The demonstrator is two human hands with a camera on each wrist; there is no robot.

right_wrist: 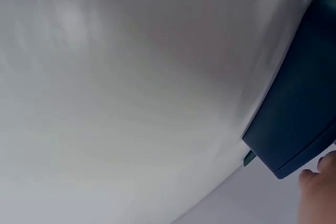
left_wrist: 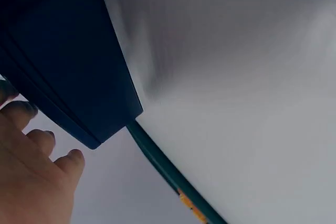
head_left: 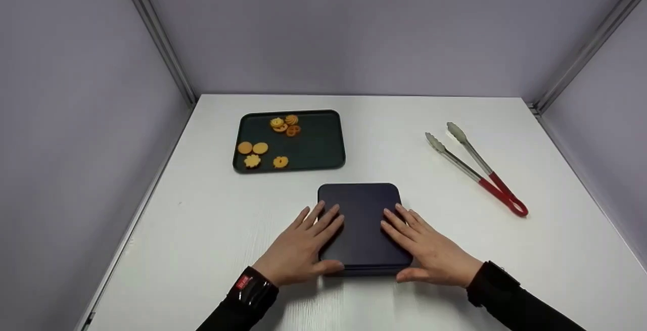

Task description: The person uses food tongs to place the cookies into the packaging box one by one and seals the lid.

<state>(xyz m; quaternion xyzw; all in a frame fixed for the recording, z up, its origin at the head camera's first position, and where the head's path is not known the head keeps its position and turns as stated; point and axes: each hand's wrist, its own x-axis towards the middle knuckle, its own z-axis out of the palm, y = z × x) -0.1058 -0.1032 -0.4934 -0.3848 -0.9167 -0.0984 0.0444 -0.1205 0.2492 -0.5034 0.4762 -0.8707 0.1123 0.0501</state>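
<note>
A dark navy lidded box (head_left: 361, 235) stands near the front of the white table, its lid on top. My left hand (head_left: 301, 250) lies over its left side, fingers straight on the lid and thumb at the front edge. Mirroring it, my right hand (head_left: 427, 250) rests flat on the right side with fingers extended and thumb at the front corner. From the left wrist view, the box's side wall (left_wrist: 68, 56) and lid seam show beside the fingers. The right wrist view has the opposite wall (right_wrist: 299, 114). What the box holds is hidden.
Behind the box, a dark green tray (head_left: 316, 144) carries several cookies (head_left: 252, 161) on its left half. Red-handled metal tongs (head_left: 477, 172) lie spread at the right. Pale panels (head_left: 354, 28) enclose the table (head_left: 202, 240) at the back and sides.
</note>
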